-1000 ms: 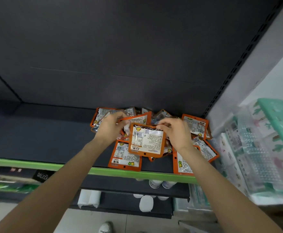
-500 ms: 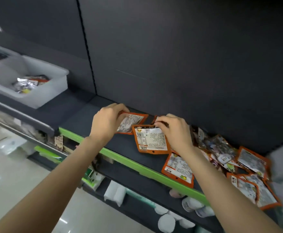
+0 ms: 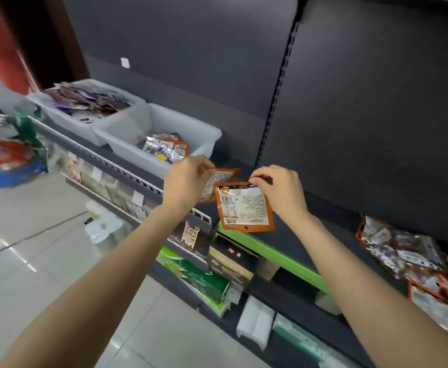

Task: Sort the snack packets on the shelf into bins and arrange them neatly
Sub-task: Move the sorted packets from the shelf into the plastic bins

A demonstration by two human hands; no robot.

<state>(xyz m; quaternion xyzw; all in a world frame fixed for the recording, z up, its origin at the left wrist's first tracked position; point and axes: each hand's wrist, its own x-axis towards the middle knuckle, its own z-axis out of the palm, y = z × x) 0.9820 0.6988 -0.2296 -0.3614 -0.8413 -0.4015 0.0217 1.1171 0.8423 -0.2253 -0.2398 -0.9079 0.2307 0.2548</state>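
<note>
**Two packets lifted toward the bins**

While a second ago both hands worked in the pile [image 3: 414, 258], the left hand [image 3: 185, 181] and right hand [image 3: 281, 192] now each pinch one orange packet [image 3: 245, 208] aloft beside the nearer bin [image 3: 204, 144]; dropping in comes next.
</note>
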